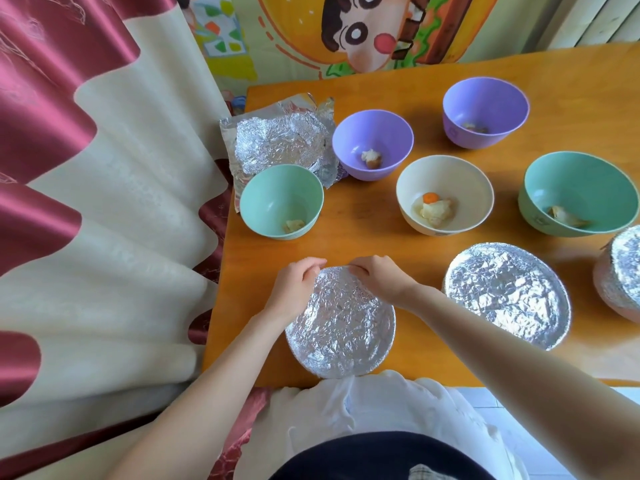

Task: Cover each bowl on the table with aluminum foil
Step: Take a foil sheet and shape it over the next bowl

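Observation:
A foil-covered bowl (341, 323) sits at the near edge of the orange table (363, 244). My left hand (294, 289) and my right hand (377, 277) both curl over its far rim and pinch the foil there. Two more foil-covered bowls stand to the right, one (507, 294) in the middle and one (620, 271) cut off by the frame edge. Uncovered bowls with food scraps: a green one (282, 202), a purple one (372, 143), a second purple one (485, 110), a cream one (445, 194) and a large green one (581, 192).
Crumpled sheets of aluminum foil (280, 140) lie at the table's far left corner, overhanging the edge. A red and cream curtain (104, 202) hangs along the left side. A cartoon picture (363, 29) stands behind the table.

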Demonstrator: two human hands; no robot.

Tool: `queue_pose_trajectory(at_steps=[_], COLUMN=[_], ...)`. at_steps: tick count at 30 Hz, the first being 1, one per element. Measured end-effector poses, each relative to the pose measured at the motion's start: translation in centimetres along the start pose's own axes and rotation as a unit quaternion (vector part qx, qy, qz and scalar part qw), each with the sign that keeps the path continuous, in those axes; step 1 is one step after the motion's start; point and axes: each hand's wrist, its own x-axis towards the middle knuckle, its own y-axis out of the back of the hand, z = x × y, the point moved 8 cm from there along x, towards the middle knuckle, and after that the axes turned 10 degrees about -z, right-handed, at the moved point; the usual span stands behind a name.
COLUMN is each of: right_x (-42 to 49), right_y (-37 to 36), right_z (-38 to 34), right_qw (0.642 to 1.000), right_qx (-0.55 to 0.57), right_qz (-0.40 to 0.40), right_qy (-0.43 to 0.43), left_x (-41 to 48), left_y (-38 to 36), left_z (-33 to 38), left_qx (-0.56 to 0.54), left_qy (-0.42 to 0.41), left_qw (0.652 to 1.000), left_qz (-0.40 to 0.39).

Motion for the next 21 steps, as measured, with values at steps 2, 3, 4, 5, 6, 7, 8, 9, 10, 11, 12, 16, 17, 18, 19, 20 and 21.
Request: queue_pose_trajectory(at_steps=[2, 3, 4, 5, 6, 7, 8, 9, 10, 11, 12, 16, 17, 18, 19, 20, 21], right_x=[-0.1, -0.1, 0.0, 0.0, 0.1, 0.2, 0.3, 0.4, 0.5, 0.6, 0.6, 0.6, 0.7, 0.7, 0.8, 0.9, 1.0], right_y=[-0.1, -0.2, -0.3, -0.4, -0.4, -0.4, -0.3, -0.4, -0.4, -0.5, -0.5, -0.7, -0.7, -0.6, -0.5, -0.4, -0.4], right_z=[-0.2, -0.3, -0.4, -0.4, -0.5, -0.6, -0.7, -0.8, -0.8, -0.8, -0.9, -1.2, -1.5, -1.8, -2.1, -2.4, -2.7], right_qw=[1.0, 1.0, 1.0, 1.0, 1.0, 1.0, 0.999, 0.999, 0.999, 0.999, 0.999, 0.998, 0.998, 0.997, 0.996, 0.995, 0.994], right_qx=[-0.015, -0.017, -0.018, -0.019, -0.018, -0.015, -0.01, -0.004, 0.002, 0.007, 0.011, 0.003, 0.0, 0.005, 0.016, 0.022, 0.023], right_qz=[0.014, 0.014, 0.008, -0.002, -0.014, -0.025, -0.033, -0.039, -0.043, -0.042, -0.038, -0.056, -0.069, -0.079, -0.087, -0.096, -0.104], right_qy=[0.009, 0.011, 0.014, 0.017, 0.016, 0.012, 0.009, 0.006, 0.001, -0.005, -0.007, -0.011, -0.006, -0.003, -0.004, -0.01, -0.016], left_x=[0.6, 0.8, 0.8, 0.8, 0.8, 0.7, 0.6, 0.6, 0.5, 0.4, 0.3, -0.2, -0.3, -0.4, -0.5, -0.6, -0.6], left_y=[-0.3, -0.3, -0.3, -0.3, -0.3, -0.3, -0.3, -0.3, -0.3, -0.3, -0.3, -0.3, -0.3, -0.3, -0.3, -0.4, -0.4], left_z=[0.3, 0.4, 0.4, 0.5, 0.6, 0.7, 0.7, 0.6, 0.5, 0.5, 0.5, 0.3, 0.3, 0.4, 0.5, 0.7, 0.7], left_qx=[0.017, 0.028, 0.038, 0.046, 0.053, 0.06, 0.065, 0.069, 0.07, 0.071, 0.071, 0.066, 0.068, 0.07, 0.07, 0.069, 0.069], left_qy=[0.002, 0.005, 0.005, 0.002, -0.002, -0.006, -0.007, -0.007, -0.005, -0.005, -0.005, 0.0, 0.0, -0.001, -0.004, -0.005, -0.004], left_qw=[1.0, 0.999, 0.999, 0.999, 0.999, 0.998, 0.998, 0.998, 0.998, 0.997, 0.997, 0.998, 0.997, 0.997, 0.997, 0.997, 0.997], left_qz=[-0.02, -0.021, -0.017, -0.012, -0.01, -0.007, -0.004, 0.0, 0.005, 0.012, 0.018, 0.025, 0.026, 0.029, 0.032, 0.037, 0.041])
